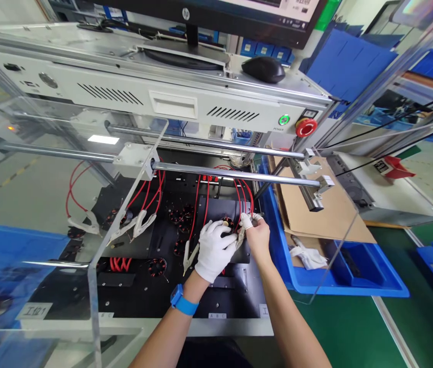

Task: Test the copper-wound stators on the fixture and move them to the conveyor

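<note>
Forearms [291, 322] angle inward, left hand [213, 250] palm-down just beside right hand [258, 236], fingers [230, 240] bent

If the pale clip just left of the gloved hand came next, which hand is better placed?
Probably the left hand: gloved, it lies right beside that pale clip, while the right hand is farther over, fingertips near red wires.

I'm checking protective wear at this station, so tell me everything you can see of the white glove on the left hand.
The white glove is plain and looks like soft, slightly wrinkled fabric. It covers the left hand down to the wrist, stopping short of a blue wristband. Its back faces up, fingers bent toward the right hand, above the black worktop. A pale clip lies close beside it; whether they touch, or what its fingertips hold, is unclear.
</note>
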`<state>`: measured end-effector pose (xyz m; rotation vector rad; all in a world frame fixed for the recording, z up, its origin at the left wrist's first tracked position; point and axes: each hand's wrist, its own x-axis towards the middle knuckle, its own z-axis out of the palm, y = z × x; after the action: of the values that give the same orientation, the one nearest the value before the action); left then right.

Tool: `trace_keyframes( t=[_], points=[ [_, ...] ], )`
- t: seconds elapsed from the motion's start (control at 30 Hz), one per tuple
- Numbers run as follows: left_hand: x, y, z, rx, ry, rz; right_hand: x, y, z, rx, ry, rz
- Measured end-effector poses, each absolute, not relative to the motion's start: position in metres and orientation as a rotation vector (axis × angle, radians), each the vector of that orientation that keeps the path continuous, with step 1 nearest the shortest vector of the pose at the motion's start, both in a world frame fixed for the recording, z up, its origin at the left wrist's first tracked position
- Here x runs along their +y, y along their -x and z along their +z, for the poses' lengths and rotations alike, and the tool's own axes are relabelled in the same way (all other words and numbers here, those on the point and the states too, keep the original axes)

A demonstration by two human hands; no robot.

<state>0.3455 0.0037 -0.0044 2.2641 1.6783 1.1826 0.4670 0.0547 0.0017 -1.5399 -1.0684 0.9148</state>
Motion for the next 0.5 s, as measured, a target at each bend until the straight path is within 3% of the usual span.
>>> trace_keyframes(
  t=[0.13, 0.5],
  points=[
    [0.004, -0.346, -0.005, 1.668, -2.26, 1.196, 0.048, -0.475, 0.002, -1.058, 1.53, 0.984],
    [0.005, -0.337, -0.006, 1.594, -2.24, 1.188, 0.01, -0.489, -0.043, -1.518, 1.804, 0.541]
  ],
)
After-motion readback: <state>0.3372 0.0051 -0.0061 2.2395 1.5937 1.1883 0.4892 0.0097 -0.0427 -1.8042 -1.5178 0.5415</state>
